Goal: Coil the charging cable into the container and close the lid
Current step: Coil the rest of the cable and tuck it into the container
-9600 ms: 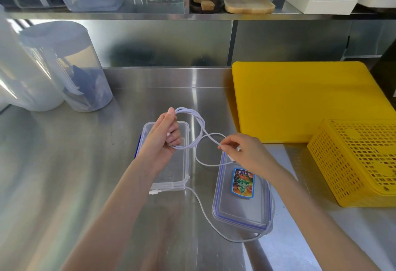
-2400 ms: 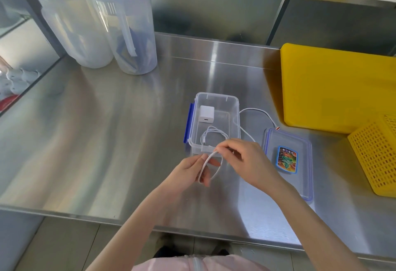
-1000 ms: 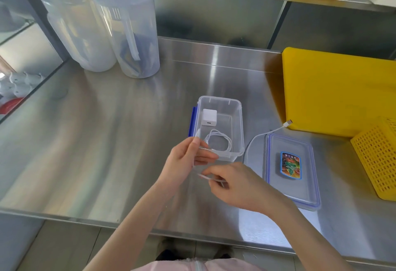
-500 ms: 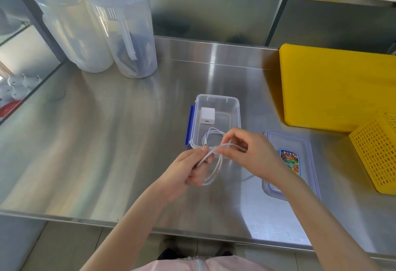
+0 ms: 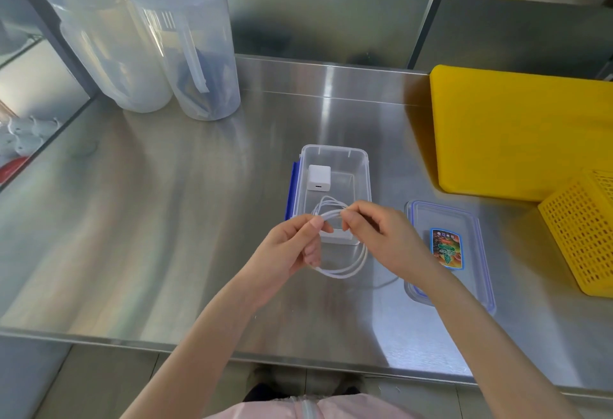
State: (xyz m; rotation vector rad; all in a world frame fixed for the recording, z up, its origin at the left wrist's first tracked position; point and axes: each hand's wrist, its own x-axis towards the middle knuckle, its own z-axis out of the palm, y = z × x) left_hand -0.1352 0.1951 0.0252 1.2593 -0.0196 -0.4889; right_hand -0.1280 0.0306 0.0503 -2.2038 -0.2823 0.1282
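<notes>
A white charging cable is wound into a small coil held just in front of the clear container. My left hand pinches the coil's top on the left. My right hand pinches it on the right. Part of the cable lies looped inside the container, next to a white charger block. The container has a blue clip on its left side. Its clear lid, blue-rimmed with a colourful sticker, lies flat on the steel counter to the right.
A yellow cutting board lies at the back right, and a yellow perforated basket stands at the right edge. Two translucent pitchers stand at the back left. The counter's front edge runs just below my forearms.
The free end that lay by the lid has been drawn in. The coil in my hands has grown, and my hands have come close together in front of the container.
</notes>
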